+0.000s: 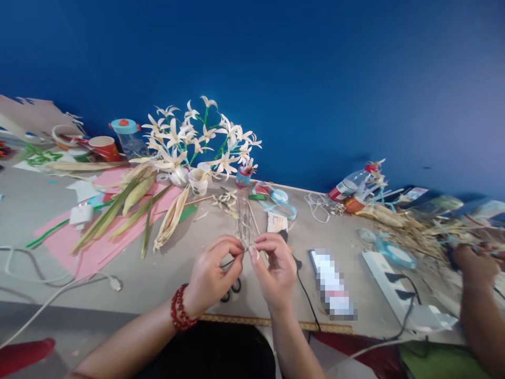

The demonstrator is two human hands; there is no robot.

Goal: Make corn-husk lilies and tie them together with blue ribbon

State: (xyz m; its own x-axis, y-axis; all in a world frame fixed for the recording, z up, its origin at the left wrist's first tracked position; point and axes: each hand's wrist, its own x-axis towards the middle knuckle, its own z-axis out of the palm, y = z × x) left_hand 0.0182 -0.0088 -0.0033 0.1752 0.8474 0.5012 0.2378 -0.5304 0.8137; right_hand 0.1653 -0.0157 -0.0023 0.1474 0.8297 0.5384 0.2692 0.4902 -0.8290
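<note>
Strand (245, 250) pinched between 2 hands (215, 272) (277, 271)

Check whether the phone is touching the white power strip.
Apart. The head view shows a bare band of tabletop between the phone and the power strip.

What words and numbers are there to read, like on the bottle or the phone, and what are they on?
There are none I can read for sure.
Bottle label: red and white, too small and blurred.
Phone: its screen is hidden by blurry squares.
White card: it has brownish marks, too small to make out.
White cup: a little green mark, too blurry to tell if it is writing.
</note>
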